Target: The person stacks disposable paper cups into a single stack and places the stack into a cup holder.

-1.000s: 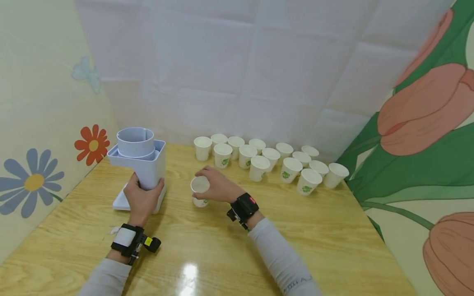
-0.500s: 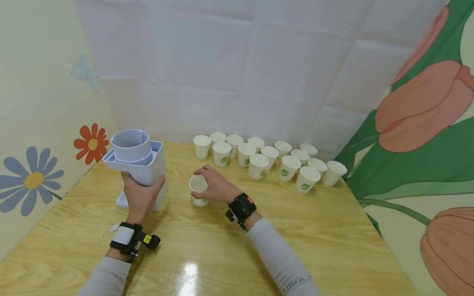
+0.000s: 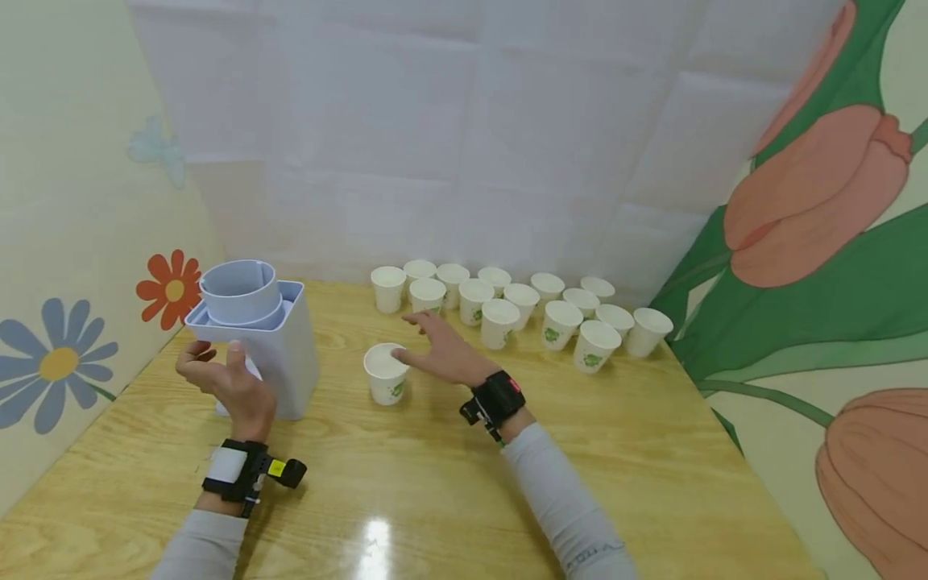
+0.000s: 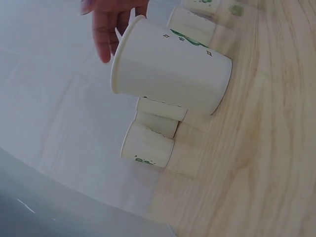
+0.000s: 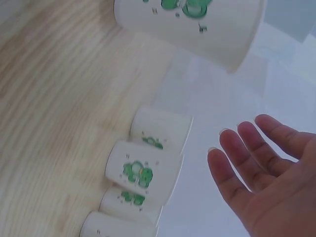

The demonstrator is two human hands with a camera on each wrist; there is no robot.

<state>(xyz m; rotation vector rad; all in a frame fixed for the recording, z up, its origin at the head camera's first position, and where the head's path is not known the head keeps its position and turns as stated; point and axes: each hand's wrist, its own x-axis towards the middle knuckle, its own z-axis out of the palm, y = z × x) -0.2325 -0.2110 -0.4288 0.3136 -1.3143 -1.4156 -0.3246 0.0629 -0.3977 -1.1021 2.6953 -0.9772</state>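
A white paper cup [image 3: 386, 379] with a green print stands upright in the middle of the table. My right hand [image 3: 453, 350] is beside it with fingers spread, the thumb tip overlapping the cup's rim in the head view. In the right wrist view the fingers [image 5: 236, 157] are extended and hold nothing. On the left stands a pale blue plastic device [image 3: 286, 362], with a round open-topped tube [image 3: 239, 294] set in its square top. My left hand [image 3: 232, 387] is in front of its column, below the top, fingers loosely bent and gripping nothing.
Several similar white paper cups [image 3: 500, 322] stand in uneven rows along the back of the table [image 3: 435, 499]. A pale sheet [image 3: 406, 161] hangs behind them. Flower-patterned sheets [image 3: 812, 306] border both sides.
My right hand has let go of the cup and moved slightly right, its fingers spreading. My left hand has released the device's column and moved left. The device has tilted and shifted slightly.
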